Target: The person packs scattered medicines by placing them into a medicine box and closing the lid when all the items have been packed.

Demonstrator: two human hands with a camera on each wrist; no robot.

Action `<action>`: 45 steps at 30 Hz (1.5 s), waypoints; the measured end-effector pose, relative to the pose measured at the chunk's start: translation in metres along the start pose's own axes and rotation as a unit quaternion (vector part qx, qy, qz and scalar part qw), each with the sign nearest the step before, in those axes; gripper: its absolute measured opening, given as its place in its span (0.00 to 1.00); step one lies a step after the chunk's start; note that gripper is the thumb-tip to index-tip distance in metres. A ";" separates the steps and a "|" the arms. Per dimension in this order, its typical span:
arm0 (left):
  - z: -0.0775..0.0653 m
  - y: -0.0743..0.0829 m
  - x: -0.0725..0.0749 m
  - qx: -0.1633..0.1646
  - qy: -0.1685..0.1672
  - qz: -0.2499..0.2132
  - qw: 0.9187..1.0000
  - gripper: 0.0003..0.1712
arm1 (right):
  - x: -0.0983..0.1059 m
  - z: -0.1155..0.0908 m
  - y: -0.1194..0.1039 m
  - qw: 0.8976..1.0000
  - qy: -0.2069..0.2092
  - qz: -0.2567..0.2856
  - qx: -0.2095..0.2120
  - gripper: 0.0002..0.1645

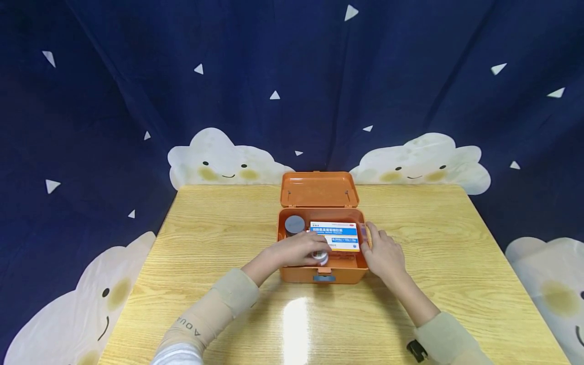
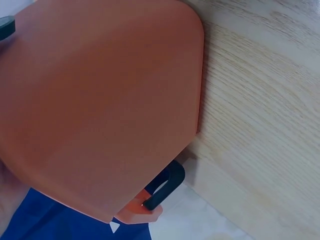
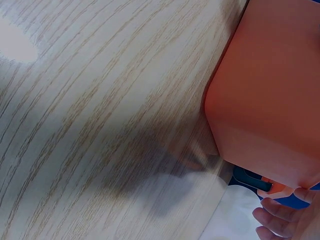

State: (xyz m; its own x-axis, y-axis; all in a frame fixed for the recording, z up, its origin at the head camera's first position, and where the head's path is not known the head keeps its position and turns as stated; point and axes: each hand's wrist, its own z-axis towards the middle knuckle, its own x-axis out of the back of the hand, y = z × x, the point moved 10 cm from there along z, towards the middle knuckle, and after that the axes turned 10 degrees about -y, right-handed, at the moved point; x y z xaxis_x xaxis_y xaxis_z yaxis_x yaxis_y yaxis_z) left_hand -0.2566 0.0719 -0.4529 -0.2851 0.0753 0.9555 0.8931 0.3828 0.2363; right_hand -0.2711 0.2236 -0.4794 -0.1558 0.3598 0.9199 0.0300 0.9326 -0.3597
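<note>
An orange storage box (image 1: 301, 275) stands on the table with its lid (image 1: 319, 188) raised at the back. My left hand (image 1: 298, 249) reaches over its front left and grips a small white bottle (image 1: 322, 257), mostly hidden by the fingers. Beside that hand, a blue-and-white medicine box (image 1: 335, 230) and a grey-lidded round container (image 1: 294, 224) sit inside. My right hand (image 1: 387, 255) rests at the right rim with relaxed fingers (image 3: 275, 220). A purplish strip (image 1: 363, 232) lies along the right wall near its thumb; whether they touch is unclear.
The wooden table (image 1: 219, 218) extends to both sides of the box. A dark blue curtain (image 1: 228, 101) with white clouds and triangles hangs behind the table. A blue-grey latch (image 1: 324, 278) is on the box's front, and a dark handle (image 2: 172, 182) shows near the lid.
</note>
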 end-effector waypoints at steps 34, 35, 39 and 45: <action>0.006 -0.002 -0.010 0.021 -0.023 0.018 0.999 0.18 | 0.000 0.000 0.001 1.000 0.002 0.002 0.001 0.33; 0.006 -0.002 -0.010 0.021 -0.024 0.017 0.999 0.19 | 0.000 0.000 0.001 1.000 0.002 0.002 0.001 0.33; 0.005 -0.003 -0.009 0.024 -0.027 0.014 0.999 0.20 | 0.000 0.000 0.001 1.000 0.003 0.004 0.002 0.33; 0.002 -0.009 -0.008 0.027 -0.042 -0.024 0.998 0.27 | 0.001 -0.001 0.000 1.000 0.008 0.004 0.004 0.33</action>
State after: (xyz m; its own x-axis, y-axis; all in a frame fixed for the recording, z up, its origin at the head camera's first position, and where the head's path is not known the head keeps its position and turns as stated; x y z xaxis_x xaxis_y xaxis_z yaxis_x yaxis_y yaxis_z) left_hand -0.2628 0.0696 -0.4631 -0.3571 0.1315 0.9247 0.8586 0.4360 0.2696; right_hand -0.2705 0.2239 -0.4786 -0.1401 0.3680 0.9192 0.0224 0.9293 -0.3687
